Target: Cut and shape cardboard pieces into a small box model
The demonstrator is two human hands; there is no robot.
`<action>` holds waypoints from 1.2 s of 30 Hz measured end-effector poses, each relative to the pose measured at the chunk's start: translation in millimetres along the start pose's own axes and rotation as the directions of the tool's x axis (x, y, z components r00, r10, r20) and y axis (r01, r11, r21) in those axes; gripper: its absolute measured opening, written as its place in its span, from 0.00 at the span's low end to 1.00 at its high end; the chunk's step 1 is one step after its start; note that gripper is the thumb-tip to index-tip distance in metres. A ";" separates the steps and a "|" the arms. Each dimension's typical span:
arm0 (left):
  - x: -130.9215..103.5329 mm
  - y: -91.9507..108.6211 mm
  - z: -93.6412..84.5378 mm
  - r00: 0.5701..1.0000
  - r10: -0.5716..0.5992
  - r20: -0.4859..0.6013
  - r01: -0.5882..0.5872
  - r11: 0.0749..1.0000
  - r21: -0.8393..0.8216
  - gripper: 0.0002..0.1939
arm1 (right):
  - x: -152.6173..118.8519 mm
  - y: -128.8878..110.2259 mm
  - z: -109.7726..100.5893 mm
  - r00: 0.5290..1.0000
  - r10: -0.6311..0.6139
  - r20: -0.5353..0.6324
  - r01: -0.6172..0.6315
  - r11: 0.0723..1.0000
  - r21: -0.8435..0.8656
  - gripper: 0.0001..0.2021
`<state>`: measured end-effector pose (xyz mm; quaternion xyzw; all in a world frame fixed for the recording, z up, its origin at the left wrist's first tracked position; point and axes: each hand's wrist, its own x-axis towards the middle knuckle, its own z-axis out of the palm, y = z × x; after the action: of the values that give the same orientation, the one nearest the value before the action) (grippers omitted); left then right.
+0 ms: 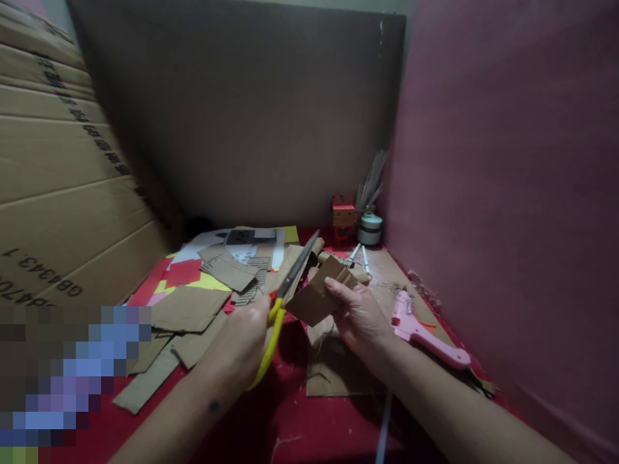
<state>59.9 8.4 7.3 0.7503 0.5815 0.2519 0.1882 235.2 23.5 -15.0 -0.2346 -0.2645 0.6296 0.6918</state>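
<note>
My left hand is closed round the yellow handles of a pair of scissors, whose blades point up and away. In my right hand a small brown piece of cardboard is pinched between thumb and fingers. The blades pass just left of this piece; I cannot tell whether they touch it. Beneath my right hand lies a larger cardboard sheet, partly covered. Right of that hand rests a pink glue gun.
Cardboard scraps and coloured paper litter the left of the red surface. At the back stand a small box figure and a pale blue jar. A large cardboard panel rises at left, a pink wall at right.
</note>
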 end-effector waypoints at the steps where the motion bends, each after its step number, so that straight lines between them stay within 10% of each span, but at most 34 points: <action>1: 2.3 -0.3 -3.3 0.999 -0.037 -0.037 0.037 0.999 0.000 0.04 | 0.3 -1.2 -0.3 1.000 0.002 -0.009 -0.002 1.000 0.003 0.09; 5: 12.5 4.5 -10.0 0.981 -0.179 -0.075 0.134 0.906 -0.402 0.10 | 0.8 -5.7 -0.2 1.000 0.013 -0.029 -0.012 1.000 0.009 0.07; 10: 22.3 18.0 2.0 0.964 -0.232 0.128 0.249 0.633 -0.733 0.15 | -1.5 -8.7 3.4 0.999 0.031 0.029 -0.030 0.999 -0.016 0.06; 22: 18.3 14.2 14.6 0.989 -0.130 0.067 0.129 0.567 -0.814 0.13 | -8.8 -3.4 3.5 0.969 -0.014 0.248 0.057 0.984 -0.168 0.12; 36: 22.7 34.3 -23.3 0.989 -0.057 0.136 0.145 0.531 -0.835 0.12 | -18.6 -15.4 -1.1 0.907 0.076 0.414 0.126 0.890 -0.438 0.12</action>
<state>77.1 21.5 49.4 0.5432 0.4217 0.4543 0.5664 246.2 3.5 -7.0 -0.2453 -0.5501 0.5764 0.5523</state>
